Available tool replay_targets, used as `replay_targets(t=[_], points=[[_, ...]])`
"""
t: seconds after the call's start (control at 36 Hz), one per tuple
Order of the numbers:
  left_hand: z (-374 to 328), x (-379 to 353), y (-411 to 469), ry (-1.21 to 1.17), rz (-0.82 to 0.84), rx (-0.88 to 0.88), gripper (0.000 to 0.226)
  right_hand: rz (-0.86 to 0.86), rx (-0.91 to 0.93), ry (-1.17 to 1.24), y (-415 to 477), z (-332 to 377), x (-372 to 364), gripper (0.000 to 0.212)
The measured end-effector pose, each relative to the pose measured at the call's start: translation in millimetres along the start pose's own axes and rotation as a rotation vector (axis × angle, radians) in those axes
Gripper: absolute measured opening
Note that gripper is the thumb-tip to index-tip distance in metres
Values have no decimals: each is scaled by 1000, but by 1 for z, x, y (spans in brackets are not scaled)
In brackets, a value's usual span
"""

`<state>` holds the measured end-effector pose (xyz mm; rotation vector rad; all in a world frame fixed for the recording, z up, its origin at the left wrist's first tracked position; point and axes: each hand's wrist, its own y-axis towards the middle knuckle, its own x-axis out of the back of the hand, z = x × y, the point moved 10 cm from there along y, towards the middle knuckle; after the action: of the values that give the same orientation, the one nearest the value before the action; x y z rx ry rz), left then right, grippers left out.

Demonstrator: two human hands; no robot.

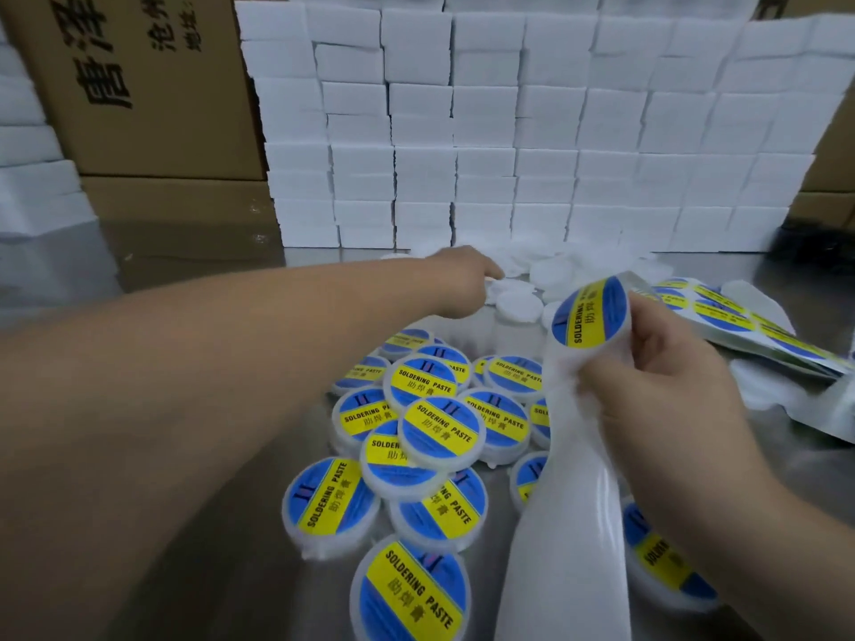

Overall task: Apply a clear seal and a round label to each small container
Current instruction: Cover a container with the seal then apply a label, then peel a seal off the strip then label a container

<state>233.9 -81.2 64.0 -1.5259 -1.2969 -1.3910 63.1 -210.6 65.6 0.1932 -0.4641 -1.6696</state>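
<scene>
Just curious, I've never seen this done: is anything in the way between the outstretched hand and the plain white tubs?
Nothing visible. The left hand is right at the plain white tubs; the labelled pile lies nearer, below the forearm.

L hand (462, 277) & R hand (671, 363) are bare. L forearm (208, 386) & R forearm (758, 548) are bare too, right up to the frame edge. R thumbnail looks short, tho it's too soft to be sure. L fingertips lost in blur.
</scene>
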Motion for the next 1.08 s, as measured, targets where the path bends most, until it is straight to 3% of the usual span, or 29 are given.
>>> replay_targets(t=[0.08, 0.17, 0.28, 0.36, 0.42, 0.47, 0.53, 0.61, 0.69, 0.78, 0.83, 0.94, 1.0, 1.08], points=[[-27, -21, 23, 226, 82, -89, 59, 5, -10, 20, 0, -2, 0, 37], [-41, -39, 39, 287, 133, -105, 65, 14, -5, 28, 0, -1, -1, 39], [-47, -61, 45, 229, 261, -75, 29, 19, -3, 28, 0, 2, -2, 42], [-49, -48, 44, 287, 132, -92, 17, 24, -8, 30, -1, 1, -3, 42], [-44, -36, 42, 251, 27, -60, 32, 29, -5, 24, -1, 1, -3, 44], [-34, -22, 36, 121, -77, 22, 52, 25, -5, 14, -1, 1, -3, 44], [-22, -4, 26, -27, -154, 127, 54, 28, -8, 18, -1, 2, -4, 44], [-5, 15, 7, -333, -209, 260, 41, 18, 14, -2, -2, 5, -4, 38], [1, 33, -22, -763, -297, 345, 8, 20, 27, 19, -3, 8, -6, 34], [-9, 62, -57, -1069, -408, 300, 21, 28, 40, -21, -2, 9, -8, 29], [-25, 78, -79, -1019, -407, 194, 29, 43, 41, -2, -2, 10, -9, 29], [-49, 87, -124, -666, -455, 17, 39, 26, 46, -8, -2, 11, -8, 24], [-48, 84, -145, -590, -514, -18, 29, 14, 43, -8, -1, 10, -6, 10], [-44, 76, -164, -498, -528, -55, 8, 23, 61, -16, -1, 11, -7, 8]])
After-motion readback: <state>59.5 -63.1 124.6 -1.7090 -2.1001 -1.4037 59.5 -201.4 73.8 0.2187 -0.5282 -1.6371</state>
